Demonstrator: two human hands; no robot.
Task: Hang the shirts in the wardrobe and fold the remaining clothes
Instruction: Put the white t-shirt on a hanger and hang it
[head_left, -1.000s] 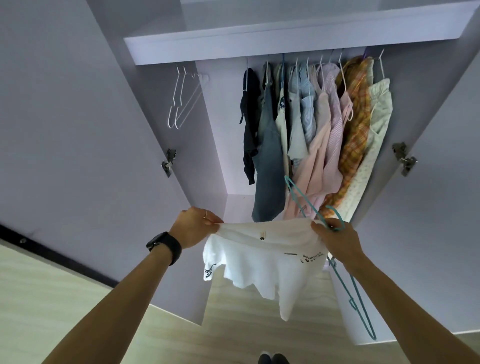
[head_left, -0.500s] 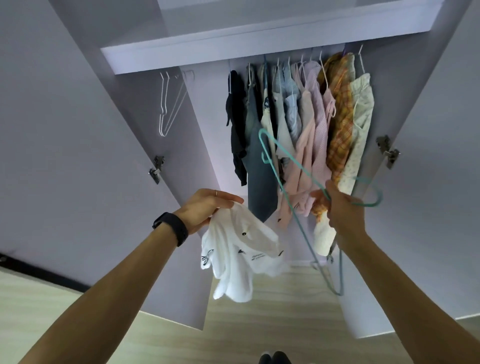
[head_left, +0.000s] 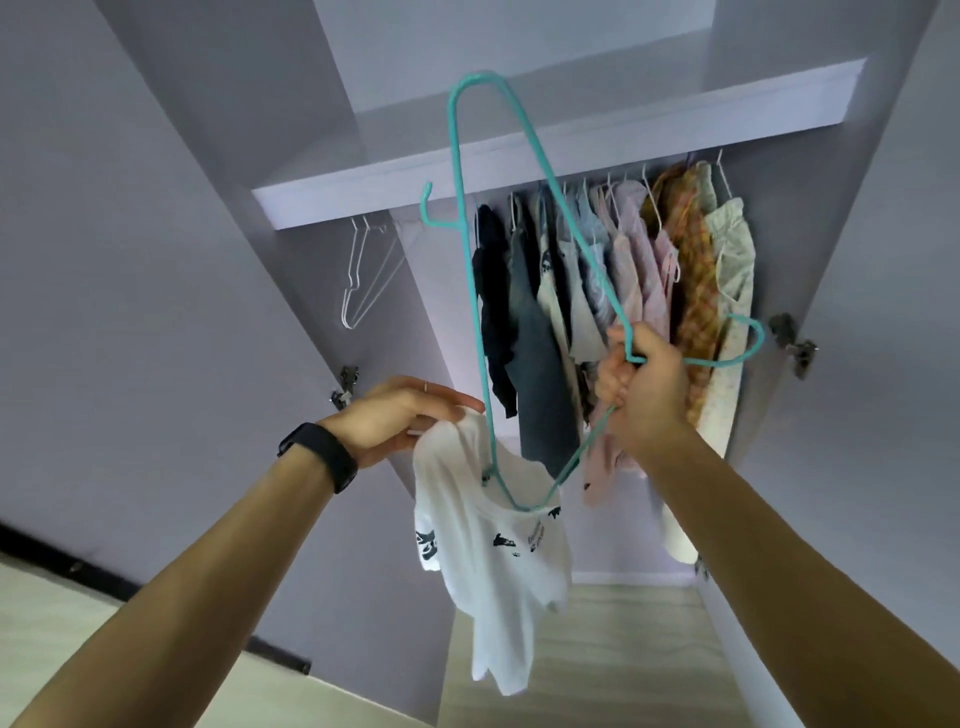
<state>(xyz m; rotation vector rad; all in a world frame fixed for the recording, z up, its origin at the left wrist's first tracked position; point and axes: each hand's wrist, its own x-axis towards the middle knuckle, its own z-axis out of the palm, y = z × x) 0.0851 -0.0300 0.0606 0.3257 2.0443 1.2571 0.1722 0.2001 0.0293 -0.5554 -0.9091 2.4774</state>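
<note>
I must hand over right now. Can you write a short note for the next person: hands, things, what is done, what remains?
The left grip pinches the white printed T-shirt at its collar; the shirt hangs free.
The right grip holds the thin teal hanger near its hook; the hanger's lower end sits inside the shirt's neck opening.
Done: a row of hung shirts in the wardrobe.
Left: seat the T-shirt on the hanger, hang it; fold the other clothes, not in view.
</note>
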